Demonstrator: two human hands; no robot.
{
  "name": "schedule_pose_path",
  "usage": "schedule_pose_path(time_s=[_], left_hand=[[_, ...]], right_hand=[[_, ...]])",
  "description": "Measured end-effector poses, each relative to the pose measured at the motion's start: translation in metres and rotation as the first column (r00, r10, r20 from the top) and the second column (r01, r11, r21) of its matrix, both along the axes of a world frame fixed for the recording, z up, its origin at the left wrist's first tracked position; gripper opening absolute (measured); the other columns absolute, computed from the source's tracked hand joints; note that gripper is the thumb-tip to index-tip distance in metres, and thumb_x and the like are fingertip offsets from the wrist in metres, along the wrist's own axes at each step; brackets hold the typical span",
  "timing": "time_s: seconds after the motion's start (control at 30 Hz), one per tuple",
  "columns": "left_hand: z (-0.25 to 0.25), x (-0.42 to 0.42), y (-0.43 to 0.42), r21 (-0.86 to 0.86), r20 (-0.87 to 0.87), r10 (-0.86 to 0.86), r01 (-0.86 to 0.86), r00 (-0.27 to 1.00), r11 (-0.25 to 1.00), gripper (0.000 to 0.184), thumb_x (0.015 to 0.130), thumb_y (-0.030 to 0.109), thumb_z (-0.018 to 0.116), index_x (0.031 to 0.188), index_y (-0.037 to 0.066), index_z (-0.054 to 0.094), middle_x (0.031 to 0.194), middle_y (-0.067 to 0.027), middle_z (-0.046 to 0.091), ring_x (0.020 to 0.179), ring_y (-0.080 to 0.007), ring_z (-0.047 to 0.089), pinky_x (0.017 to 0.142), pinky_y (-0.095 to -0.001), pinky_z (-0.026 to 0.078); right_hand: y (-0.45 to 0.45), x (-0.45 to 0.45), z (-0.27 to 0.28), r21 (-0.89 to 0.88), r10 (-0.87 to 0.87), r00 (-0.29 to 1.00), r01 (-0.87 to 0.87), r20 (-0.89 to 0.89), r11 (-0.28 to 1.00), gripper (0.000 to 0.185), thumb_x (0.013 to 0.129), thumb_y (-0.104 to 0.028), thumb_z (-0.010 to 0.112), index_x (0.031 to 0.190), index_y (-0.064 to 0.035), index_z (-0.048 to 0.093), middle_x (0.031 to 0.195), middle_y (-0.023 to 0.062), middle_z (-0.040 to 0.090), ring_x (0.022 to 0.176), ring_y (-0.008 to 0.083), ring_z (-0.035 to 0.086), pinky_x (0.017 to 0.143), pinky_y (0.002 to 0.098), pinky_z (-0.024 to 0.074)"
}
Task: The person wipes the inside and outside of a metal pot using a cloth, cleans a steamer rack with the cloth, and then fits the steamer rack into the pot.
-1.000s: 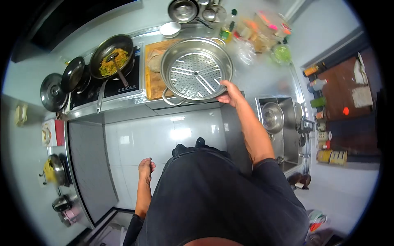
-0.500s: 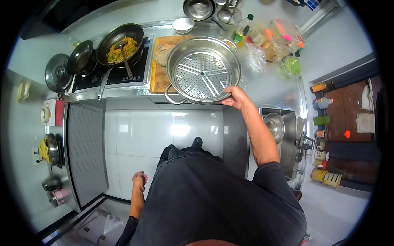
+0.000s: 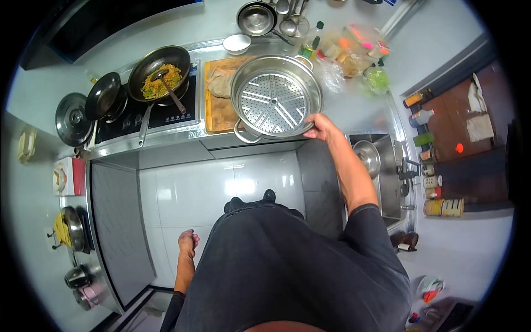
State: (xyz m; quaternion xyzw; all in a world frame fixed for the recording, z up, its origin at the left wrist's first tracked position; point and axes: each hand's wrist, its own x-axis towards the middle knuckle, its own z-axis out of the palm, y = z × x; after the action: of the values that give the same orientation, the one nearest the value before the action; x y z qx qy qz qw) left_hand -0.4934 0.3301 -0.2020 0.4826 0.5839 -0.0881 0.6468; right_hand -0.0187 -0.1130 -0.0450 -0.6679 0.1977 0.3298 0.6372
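Observation:
My right hand (image 3: 322, 128) grips the near right rim of a round stainless-steel steamer basket (image 3: 275, 105), thumb on the rim. The basket has a perforated base and two loop handles, and it tilts a little toward me over the right part of a wooden cutting board (image 3: 217, 123). On the board, a pale flat thing (image 3: 220, 83), partly covered by the basket, looks like dough or a wrapped item. My left hand (image 3: 189, 242) hangs low beside my body with its fingers curled in and nothing visible in them.
Left of the board, a wok (image 3: 161, 74) holding noodles and a spatula (image 3: 169, 91) sits on the cooktop (image 3: 180, 118). A sink (image 3: 391, 191) with a metal bowl (image 3: 366, 158) lies to the right. Bagged food (image 3: 354, 51) and a white bowl (image 3: 237, 43) stand toward the back.
The view has shifted slightly. The steamer basket, still in my right hand, sits a little farther right over the board, showing more of the pale flat thing. My left hand stays low.

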Motion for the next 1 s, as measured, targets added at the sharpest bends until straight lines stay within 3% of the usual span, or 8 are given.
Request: schedule_pose_path(time_s=[0.27, 0.47, 0.53, 0.57, 0.6, 0.8, 0.87, 1.0], left_hand=[[-0.019, -0.001, 0.052, 0.023, -0.006, -0.062, 0.062, 0.998, 0.998, 0.017, 0.096, 0.021, 0.054, 0.106, 0.008, 0.059, 0.069, -0.0020, 0.060, 0.053, -0.0120, 0.057, 0.045, -0.0242, 0.045], [-0.035, -0.050, 0.061, -0.003, -0.052, -0.185, 0.185, 0.981, 0.983, 0.019, 0.096, 0.021, 0.052, 0.106, 0.006, 0.059, 0.067, -0.0036, 0.059, 0.051, -0.0136, 0.056, 0.043, -0.0247, 0.044], [-0.045, -0.068, 0.062, -0.019, -0.061, -0.206, 0.206, 0.977, 0.978, 0.020, 0.096, 0.021, 0.052, 0.106, 0.006, 0.059, 0.067, -0.0037, 0.059, 0.053, -0.0140, 0.056, 0.044, -0.0253, 0.044], [-0.050, -0.069, 0.066, -0.019, -0.059, -0.243, 0.242, 0.968, 0.970, 0.020, 0.096, 0.022, 0.053, 0.106, 0.005, 0.059, 0.068, -0.0038, 0.059, 0.053, -0.0142, 0.057, 0.044, -0.0256, 0.044], [-0.058, -0.063, 0.073, -0.023, -0.047, -0.290, 0.290, 0.956, 0.957, 0.021, 0.096, 0.022, 0.053, 0.106, 0.005, 0.059, 0.068, -0.0039, 0.059, 0.054, -0.0144, 0.057, 0.045, -0.0259, 0.045], [-0.073, -0.007, 0.118, -0.032, -0.061, -0.500, 0.499, 0.864, 0.866, 0.023, 0.095, 0.023, 0.053, 0.107, 0.004, 0.059, 0.069, -0.0043, 0.060, 0.057, -0.0158, 0.057, 0.049, -0.0276, 0.046], [-0.071, 0.026, 0.126, -0.011, -0.050, -0.553, 0.553, 0.832, 0.833, 0.024, 0.095, 0.024, 0.053, 0.107, 0.004, 0.059, 0.070, -0.0045, 0.060, 0.058, -0.0162, 0.057, 0.050, -0.0282, 0.046], [-0.067, 0.087, 0.120, 0.026, -0.017, -0.662, 0.662, 0.750, 0.749, 0.025, 0.095, 0.025, 0.054, 0.107, 0.003, 0.059, 0.071, -0.0048, 0.060, 0.060, -0.0171, 0.058, 0.053, -0.0294, 0.046]], right_hand=[[0.014, -0.002, 0.001, -0.083, -0.139, 0.990, 0.141, 0.025, 0.987, 0.038, 0.088, -0.037, 0.053, 0.101, -0.0025, 0.063, 0.074, 0.0124, 0.068, 0.050, 0.0179, 0.061, 0.037, 0.0250, 0.0468], [0.022, -0.020, 0.001, -0.034, -0.260, 0.966, 0.260, -0.001, 0.965, 0.050, 0.089, -0.053, 0.054, 0.114, -0.0110, 0.062, 0.100, 0.0134, 0.068, 0.072, 0.0215, 0.066, 0.059, 0.0297, 0.0546], [0.040, -0.048, 0.019, -0.021, -0.294, 0.949, 0.298, 0.113, 0.954, 0.073, 0.083, -0.065, 0.059, 0.127, -0.0061, 0.055, 0.110, 0.0205, 0.064, 0.080, 0.0232, 0.068, 0.066, 0.0337, 0.0574], [0.042, -0.065, 0.019, 0.069, -0.308, 0.934, 0.301, 0.179, 0.951, 0.089, 0.082, -0.066, 0.060, 0.146, -0.0087, 0.036, 0.142, 0.0248, 0.042, 0.102, 0.0300, 0.065, 0.087, 0.0405, 0.0547], [0.043, -0.077, 0.012, 0.172, -0.369, 0.913, 0.341, 0.173, 0.924, 0.094, 0.084, -0.065, 0.059, 0.152, -0.0103, 0.025, 0.152, 0.0254, 0.027, 0.106, 0.0340, 0.065, 0.090, 0.0422, 0.0540], [0.019, -0.199, -0.031, 0.140, -0.339, 0.931, 0.321, 0.133, 0.937, 0.065, 0.093, -0.046, 0.062, 0.136, -0.0002, 0.046, 0.122, 0.0187, 0.060, 0.095, 0.0249, 0.067, 0.080, 0.0360, 0.0553], [0.003, -0.248, -0.057, 0.106, -0.483, 0.869, 0.473, 0.109, 0.875, 0.058, 0.092, -0.039, 0.064, 0.130, 0.0028, 0.050, 0.109, 0.0173, 0.064, 0.086, 0.0227, 0.068, 0.068, 0.0322, 0.0567], [-0.040, -0.362, -0.102, 0.011, -0.767, 0.642, 0.767, -0.008, 0.642, 0.047, 0.093, -0.037, 0.062, 0.126, -0.0041, 0.052, 0.108, 0.0117, 0.066, 0.088, 0.0186, 0.067, 0.075, 0.0310, 0.0550]])
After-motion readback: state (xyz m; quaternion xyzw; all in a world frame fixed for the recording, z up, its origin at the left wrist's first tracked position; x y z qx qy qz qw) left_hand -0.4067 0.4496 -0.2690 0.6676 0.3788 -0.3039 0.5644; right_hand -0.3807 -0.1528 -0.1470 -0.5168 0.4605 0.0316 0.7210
